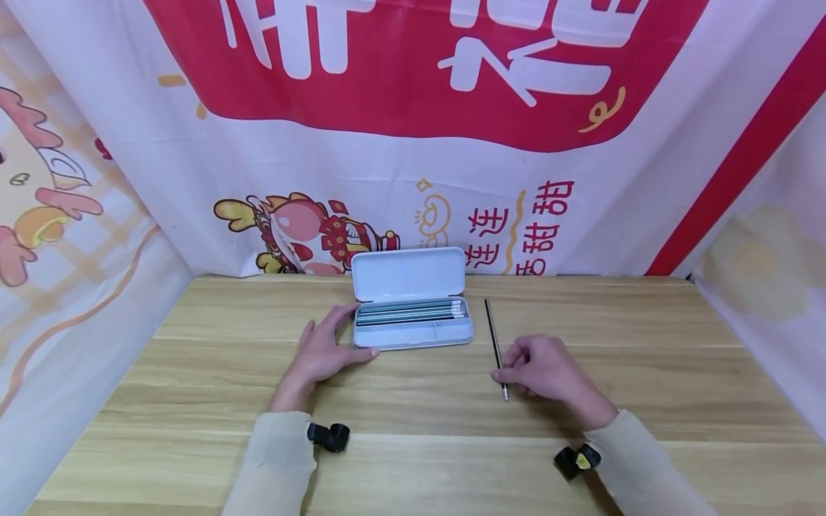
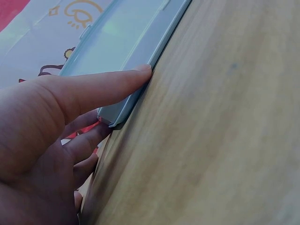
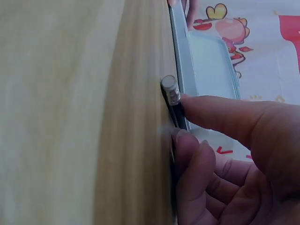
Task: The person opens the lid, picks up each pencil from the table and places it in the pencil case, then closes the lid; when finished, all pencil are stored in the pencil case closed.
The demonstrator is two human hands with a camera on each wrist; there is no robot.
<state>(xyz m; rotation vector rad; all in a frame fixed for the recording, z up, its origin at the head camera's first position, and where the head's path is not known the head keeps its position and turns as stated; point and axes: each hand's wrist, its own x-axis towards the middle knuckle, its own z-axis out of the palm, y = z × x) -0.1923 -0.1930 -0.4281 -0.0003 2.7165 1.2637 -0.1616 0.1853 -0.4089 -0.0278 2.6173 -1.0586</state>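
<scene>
A pale blue pencil case [image 1: 400, 335] stands on the table with its lid [image 1: 409, 274] raised. Several dark pencils [image 1: 406, 312] with white eraser ends lie in its rear compartment. My left hand [image 1: 325, 351] holds the case's left end, thumb along the front edge and fingers at the left side; the left wrist view shows the thumb against the case wall [image 2: 136, 96]. To the right of the case, my right hand [image 1: 542, 367] pinches a dark pencil [image 1: 493, 333] near its eraser end. The right wrist view shows that eraser [image 3: 169, 83] beside the thumb.
The wooden table [image 1: 439, 459] spreads in front of the case and to both sides. A printed cloth [image 1: 361, 165] hangs right behind the case, and patterned cloths flank the table. Small black cameras [image 1: 330, 436] are worn on the wrists.
</scene>
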